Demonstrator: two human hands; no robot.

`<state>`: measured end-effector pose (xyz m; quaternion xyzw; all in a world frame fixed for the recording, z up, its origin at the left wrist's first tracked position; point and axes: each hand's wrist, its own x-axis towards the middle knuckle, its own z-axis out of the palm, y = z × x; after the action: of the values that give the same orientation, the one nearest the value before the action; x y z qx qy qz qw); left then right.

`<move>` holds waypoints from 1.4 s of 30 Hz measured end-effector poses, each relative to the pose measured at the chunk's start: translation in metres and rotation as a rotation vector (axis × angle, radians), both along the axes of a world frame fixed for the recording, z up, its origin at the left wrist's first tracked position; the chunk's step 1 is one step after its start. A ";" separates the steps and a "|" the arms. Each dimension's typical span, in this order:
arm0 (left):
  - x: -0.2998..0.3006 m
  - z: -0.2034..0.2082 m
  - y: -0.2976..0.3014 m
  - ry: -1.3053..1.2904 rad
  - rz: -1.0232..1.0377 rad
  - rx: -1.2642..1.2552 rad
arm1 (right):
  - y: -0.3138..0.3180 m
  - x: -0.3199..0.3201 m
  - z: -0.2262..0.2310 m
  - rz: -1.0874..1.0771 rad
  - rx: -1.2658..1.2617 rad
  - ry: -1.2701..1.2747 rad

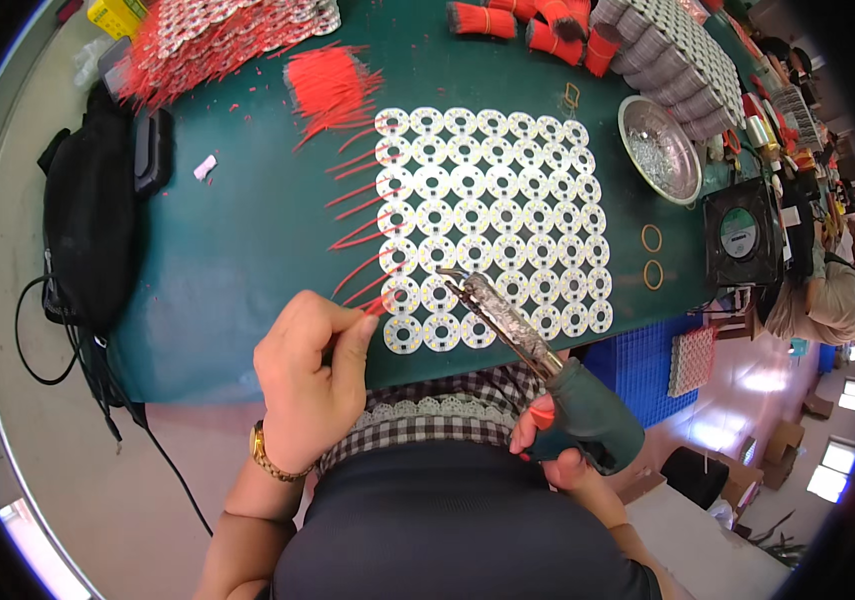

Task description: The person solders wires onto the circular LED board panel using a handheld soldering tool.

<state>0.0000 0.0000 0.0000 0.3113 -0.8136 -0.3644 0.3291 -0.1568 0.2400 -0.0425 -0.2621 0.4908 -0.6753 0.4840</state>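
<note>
Right hand (570, 470) partly hidden behind the dark tool handle (596, 412)

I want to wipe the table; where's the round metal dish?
In the head view's upper right, the metal dish sits on the green table, right of the white discs, up-left of the square black device.

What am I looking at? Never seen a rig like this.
No machine: two bare hands, filmed by a wide fisheye camera on the person's head, looking down, hence the bent edges. The left hand pinches thin red wire beside a grid of white ring-shaped circuit boards on a dark green table. The right hand holds a dark-green-handled soldering tool, its metal front over the grid. Beyond lies a loose red wire pile; at right, a round metal bowl.
</note>
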 end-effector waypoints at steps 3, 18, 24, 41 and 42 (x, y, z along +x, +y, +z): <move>-0.002 -0.003 0.001 -0.055 0.050 0.043 | 0.005 -0.003 0.010 0.198 0.145 0.129; -0.009 -0.013 0.006 -0.185 0.071 -0.100 | 0.009 0.001 0.012 0.185 0.186 0.260; -0.009 -0.012 0.006 -0.182 0.050 -0.104 | 0.011 0.002 0.012 0.175 0.219 0.206; -0.009 -0.014 0.006 -0.177 0.056 -0.129 | 0.002 0.007 0.020 0.094 0.350 0.183; -0.009 -0.014 0.005 -0.175 0.059 -0.129 | 0.002 0.005 0.020 0.097 0.350 0.186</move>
<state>-0.0088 0.0054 -0.0139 0.3441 -0.8515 -0.2730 0.2865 -0.1518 0.2422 -0.0225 -0.2584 0.6300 -0.5287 0.5068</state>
